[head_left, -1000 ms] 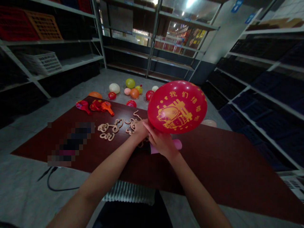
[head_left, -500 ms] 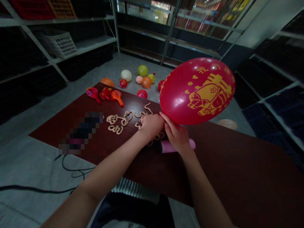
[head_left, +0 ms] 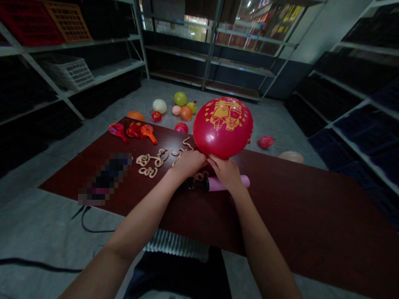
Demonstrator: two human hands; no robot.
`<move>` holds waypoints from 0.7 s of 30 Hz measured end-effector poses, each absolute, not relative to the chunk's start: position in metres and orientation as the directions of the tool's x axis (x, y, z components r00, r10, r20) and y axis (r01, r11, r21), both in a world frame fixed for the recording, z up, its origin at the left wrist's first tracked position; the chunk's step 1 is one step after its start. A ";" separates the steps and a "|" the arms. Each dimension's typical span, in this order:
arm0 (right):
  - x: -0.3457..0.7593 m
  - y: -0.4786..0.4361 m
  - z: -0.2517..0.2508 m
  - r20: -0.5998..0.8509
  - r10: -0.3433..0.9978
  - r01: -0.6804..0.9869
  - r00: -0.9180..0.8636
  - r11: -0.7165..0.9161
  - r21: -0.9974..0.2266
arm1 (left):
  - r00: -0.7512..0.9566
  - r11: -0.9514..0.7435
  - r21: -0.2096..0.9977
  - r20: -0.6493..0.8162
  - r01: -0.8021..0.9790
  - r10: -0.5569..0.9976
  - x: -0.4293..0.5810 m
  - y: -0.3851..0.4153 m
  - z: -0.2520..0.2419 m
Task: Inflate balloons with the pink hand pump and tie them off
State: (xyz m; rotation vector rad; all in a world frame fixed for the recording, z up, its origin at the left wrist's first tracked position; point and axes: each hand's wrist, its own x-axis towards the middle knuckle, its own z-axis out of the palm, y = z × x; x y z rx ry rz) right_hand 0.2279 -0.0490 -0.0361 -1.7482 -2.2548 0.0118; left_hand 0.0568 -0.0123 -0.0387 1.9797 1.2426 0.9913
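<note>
Above the table, an inflated red balloon [head_left: 222,128] with yellow printed figures rests over my fingers, its neck end pointing down. The fingers of my left hand [head_left: 191,161] and my right hand [head_left: 227,171] meet at that neck, both closed on it; the neck itself is hidden by the fingers. Under my right hand lies a hand pump with a pink barrel [head_left: 216,184] and a black end, flat on the table. Several tan, curly strips [head_left: 152,161] are scattered left of and partly behind my left hand.
Uninflated red and orange balloons [head_left: 148,132] lie at the dark wood table's [head_left: 296,207] back left, near a blurred-out dark object [head_left: 107,178]. Several inflated balloons [head_left: 159,106] are on the floor beyond. Metal shelves [head_left: 177,52] with crates surround the space; cables [head_left: 40,264] run at lower left.
The red balloon has swung left and lower, turning its print, and sits more upright over my hands. My hands stay together at its neck. A red balloon on the floor at right now shows.
</note>
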 end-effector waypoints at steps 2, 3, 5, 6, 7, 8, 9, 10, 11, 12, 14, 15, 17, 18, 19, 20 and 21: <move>0.229 -0.048 -0.037 0.217 0.951 0.933 -0.220 0.269 -0.237 | 0.318 -0.429 0.779 0.307 0.457 0.897 0.053 -0.012 -0.039; 0.230 -0.047 -0.038 0.213 0.952 0.921 -0.221 0.276 -0.277 | 0.324 -0.444 0.776 0.322 0.448 0.889 0.052 -0.013 -0.040; 0.232 -0.046 -0.040 0.201 0.950 0.877 -0.238 0.299 -0.375 | 0.344 -0.489 0.747 0.359 0.451 0.867 0.050 -0.014 -0.040; 0.233 -0.045 -0.040 0.198 0.947 0.846 -0.253 0.316 -0.430 | 0.363 -0.521 0.717 0.383 0.462 0.849 0.049 -0.015 -0.040; 0.234 -0.044 -0.041 0.198 0.942 0.809 -0.270 0.333 -0.484 | 0.392 -0.560 0.679 0.407 0.475 0.825 0.048 -0.017 -0.039; 0.235 -0.043 -0.042 0.199 0.937 0.771 -0.286 0.348 -0.533 | 0.426 -0.599 0.637 0.426 0.485 0.798 0.048 -0.018 -0.038; 0.235 -0.042 -0.043 0.201 0.934 0.735 -0.295 0.356 -0.577 | 0.464 -0.634 0.600 0.436 0.488 0.771 0.047 -0.019 -0.037; 0.236 -0.042 -0.043 0.202 0.933 0.702 -0.299 0.358 -0.616 | 0.504 -0.660 0.575 0.434 0.483 0.747 0.046 -0.020 -0.036; 0.237 -0.041 -0.044 0.202 0.933 0.671 -0.300 0.356 -0.651 | 0.541 -0.676 0.565 0.420 0.473 0.729 0.045 -0.021 -0.035; 0.237 -0.041 -0.044 0.198 0.933 0.642 -0.299 0.350 -0.682 | 0.571 -0.680 0.571 0.395 0.461 0.719 0.044 -0.022 -0.033; 0.238 -0.041 -0.044 0.195 0.936 0.600 -0.292 0.338 -0.725 | 0.601 -0.656 0.619 0.345 0.431 0.721 0.041 -0.022 -0.030; 0.238 -0.041 -0.044 0.201 0.937 0.589 -0.286 0.337 -0.734 | 0.601 -0.632 0.658 0.327 0.409 0.730 0.040 -0.021 -0.028; 0.238 -0.040 -0.044 0.233 0.937 0.592 -0.260 0.345 -0.729 | 0.577 -0.576 0.733 0.309 0.363 0.756 0.038 -0.020 -0.024; 0.238 -0.040 -0.044 0.255 0.937 0.599 -0.239 0.349 -0.721 | 0.566 -0.561 0.749 0.307 0.352 0.765 0.037 -0.020 -0.022; 0.238 -0.040 -0.045 0.276 0.936 0.607 -0.217 0.351 -0.713 | 0.562 -0.563 0.746 0.311 0.355 0.767 0.037 -0.020 -0.019; 0.237 -0.040 -0.045 0.288 0.937 0.612 -0.198 0.348 -0.710 | 0.559 -0.579 0.725 0.323 0.374 0.764 0.037 -0.021 -0.017; 0.237 -0.040 -0.045 0.290 0.939 0.610 -0.186 0.341 -0.715 | 0.556 -0.604 0.689 0.340 0.402 0.758 0.037 -0.022 -0.015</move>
